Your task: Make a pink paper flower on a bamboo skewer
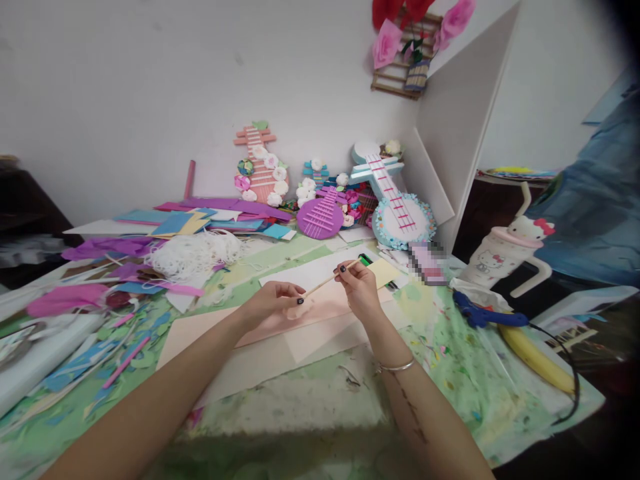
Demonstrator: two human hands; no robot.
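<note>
Head view: the green-stained counter carries a pale pink sheet midway between its near and far edges. Above that, the right hand and left hand each have a closed fingertip grip on a thin pale stick, one close to either end, so neither is nearer. Its long axis runs from grip to grip, slanting rightward toward the far edge; whether the right end also sits higher, I cannot tell.
</note>
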